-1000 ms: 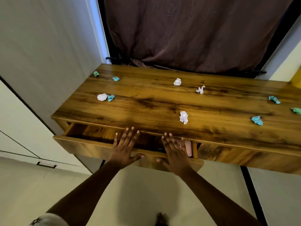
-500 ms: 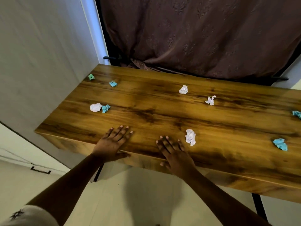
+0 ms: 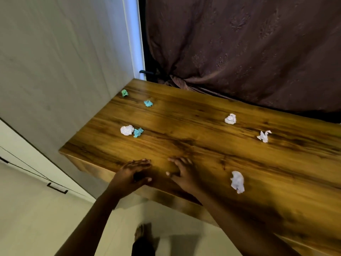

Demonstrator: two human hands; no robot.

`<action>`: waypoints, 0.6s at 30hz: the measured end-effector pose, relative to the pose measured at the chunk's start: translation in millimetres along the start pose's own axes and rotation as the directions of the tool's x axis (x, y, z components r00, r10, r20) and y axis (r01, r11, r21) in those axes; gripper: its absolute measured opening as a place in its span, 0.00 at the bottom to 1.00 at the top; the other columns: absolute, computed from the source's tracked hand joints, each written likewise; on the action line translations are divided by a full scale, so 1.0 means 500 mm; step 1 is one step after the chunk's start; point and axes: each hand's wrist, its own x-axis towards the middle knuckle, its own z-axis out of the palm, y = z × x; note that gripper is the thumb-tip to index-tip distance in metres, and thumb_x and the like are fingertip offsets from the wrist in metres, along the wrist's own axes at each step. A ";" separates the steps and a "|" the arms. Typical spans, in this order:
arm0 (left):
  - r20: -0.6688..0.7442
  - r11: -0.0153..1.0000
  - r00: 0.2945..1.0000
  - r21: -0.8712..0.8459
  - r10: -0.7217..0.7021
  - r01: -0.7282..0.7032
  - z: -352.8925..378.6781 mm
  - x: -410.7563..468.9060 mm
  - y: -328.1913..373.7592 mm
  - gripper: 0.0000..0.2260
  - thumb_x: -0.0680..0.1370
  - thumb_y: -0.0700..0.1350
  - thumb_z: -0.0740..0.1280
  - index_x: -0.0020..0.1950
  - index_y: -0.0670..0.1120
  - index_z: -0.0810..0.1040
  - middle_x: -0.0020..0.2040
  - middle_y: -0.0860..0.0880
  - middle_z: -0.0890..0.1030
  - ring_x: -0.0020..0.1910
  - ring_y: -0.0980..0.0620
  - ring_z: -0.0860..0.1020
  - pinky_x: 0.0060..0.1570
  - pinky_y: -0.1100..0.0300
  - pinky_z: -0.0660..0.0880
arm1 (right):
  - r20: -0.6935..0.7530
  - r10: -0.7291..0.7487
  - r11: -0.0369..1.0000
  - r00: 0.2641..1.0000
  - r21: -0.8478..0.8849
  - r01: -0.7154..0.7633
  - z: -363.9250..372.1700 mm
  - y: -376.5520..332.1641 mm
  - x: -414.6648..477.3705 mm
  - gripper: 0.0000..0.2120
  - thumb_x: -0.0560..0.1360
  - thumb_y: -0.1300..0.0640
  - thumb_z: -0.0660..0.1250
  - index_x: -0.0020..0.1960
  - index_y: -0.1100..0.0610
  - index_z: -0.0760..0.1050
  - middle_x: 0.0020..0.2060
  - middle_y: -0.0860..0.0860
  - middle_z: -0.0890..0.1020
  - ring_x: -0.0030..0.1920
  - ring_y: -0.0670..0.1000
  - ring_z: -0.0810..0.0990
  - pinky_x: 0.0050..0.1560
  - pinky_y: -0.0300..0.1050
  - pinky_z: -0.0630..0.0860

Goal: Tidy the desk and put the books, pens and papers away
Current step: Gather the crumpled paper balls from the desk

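Crumpled paper balls lie scattered on the wooden desk (image 3: 203, 145). A white ball (image 3: 237, 181) sits near the front edge, just right of my right hand (image 3: 182, 173). Another white ball (image 3: 127, 130) touches a teal one (image 3: 138, 132) at the left. Two more white balls (image 3: 230, 119) (image 3: 264, 136) lie farther back. A teal ball (image 3: 148, 103) and a green ball (image 3: 125, 93) sit by the back left corner. My left hand (image 3: 132, 172) hovers at the desk's front edge with fingers extended, holding nothing. My right hand is also empty, fingers spread over the desktop.
A brown curtain (image 3: 239, 52) hangs behind the desk. A pale wall (image 3: 55, 71) runs along the left, with a white cabinet and black handle (image 3: 57, 188) below. The drawer front (image 3: 166, 198) under the desktop is flush. My foot (image 3: 142, 235) shows on the floor.
The open drawer was pushed shut under both hands. The view has swung left and closer. My hands have come nearer together at the front edge.
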 end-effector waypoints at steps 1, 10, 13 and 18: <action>-0.032 0.999 0.999 0.038 0.001 0.000 -0.013 -0.004 -0.021 0.26 0.76 0.65 0.59 0.65 0.50 0.75 0.66 0.54 0.75 0.67 0.56 0.71 0.64 0.47 0.72 | 0.007 -0.002 1.000 1.000 -0.006 0.002 0.011 -0.028 0.047 0.28 0.73 0.37 0.60 0.71 0.43 0.62 0.71 0.47 0.64 0.72 0.53 0.58 0.72 0.52 0.55; -0.239 0.955 0.926 -0.123 -0.294 0.271 -0.148 0.001 -0.161 0.17 0.76 0.64 0.59 0.53 0.57 0.80 0.53 0.57 0.80 0.52 0.68 0.76 0.53 0.72 0.72 | -0.067 -0.033 0.998 0.997 -0.054 0.029 0.085 -0.174 0.331 0.20 0.77 0.54 0.64 0.68 0.54 0.68 0.70 0.55 0.65 0.70 0.57 0.65 0.69 0.49 0.62; -0.173 0.783 0.818 -0.450 -0.548 0.430 -0.177 0.053 -0.152 0.07 0.75 0.56 0.67 0.51 0.58 0.80 0.52 0.56 0.82 0.53 0.62 0.77 0.56 0.62 0.74 | -0.178 0.085 0.994 0.980 0.083 -0.071 0.079 -0.177 0.330 0.14 0.75 0.56 0.67 0.60 0.55 0.74 0.63 0.53 0.74 0.62 0.52 0.73 0.61 0.42 0.69; 0.207 0.055 0.656 -0.933 -0.726 0.356 -0.218 0.175 -0.118 0.10 0.81 0.46 0.58 0.52 0.47 0.79 0.45 0.50 0.83 0.44 0.54 0.81 0.44 0.58 0.74 | -0.312 0.087 0.953 0.946 0.301 0.011 0.053 -0.253 0.296 0.14 0.72 0.50 0.70 0.56 0.52 0.76 0.51 0.46 0.80 0.53 0.44 0.77 0.49 0.33 0.71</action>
